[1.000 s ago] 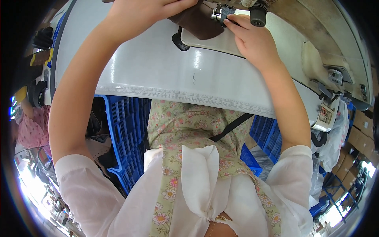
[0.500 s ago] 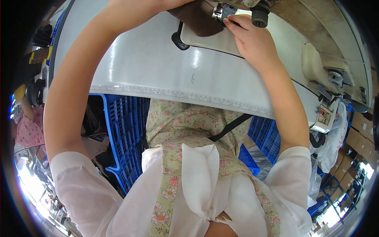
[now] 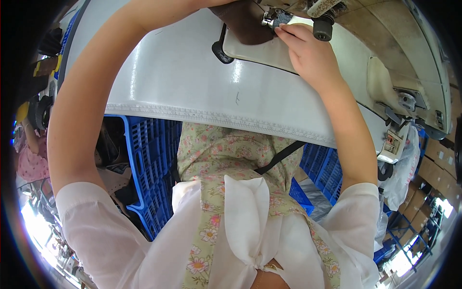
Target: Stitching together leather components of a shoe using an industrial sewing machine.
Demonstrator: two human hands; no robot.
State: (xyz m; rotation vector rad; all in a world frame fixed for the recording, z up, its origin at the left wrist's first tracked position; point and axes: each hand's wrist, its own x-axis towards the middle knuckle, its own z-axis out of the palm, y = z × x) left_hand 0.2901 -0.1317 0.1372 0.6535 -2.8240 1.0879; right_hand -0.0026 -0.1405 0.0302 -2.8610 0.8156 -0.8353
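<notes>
A dark brown, leather-like piece [image 3: 243,24] lies curved on the sewing machine's pale bed plate [image 3: 262,54], beside the metal presser foot [image 3: 267,19]. My left hand [image 3: 199,4] reaches over its far left side; the upper edge of the picture cuts off the fingers. By the presser foot, a small grey textured piece [image 3: 282,19] shows. My right hand [image 3: 308,50] pinches at the near edge of this grey piece, thumb and finger closed together. Whether the grey piece is joined to the brown one, I cannot tell.
The machine's body [image 3: 404,43] arches over the right side, with a black-ended rod [image 3: 322,29] hanging close to my right hand. A black lever [image 3: 221,52] sits at the bed plate's left. Blue crates [image 3: 149,159] stand below the white table [image 3: 187,82]. Another person [image 3: 32,156] is at far left.
The whole view has shifted slightly, machine and table with it. Both hands stay in about the same place by the presser foot and the brown piece.
</notes>
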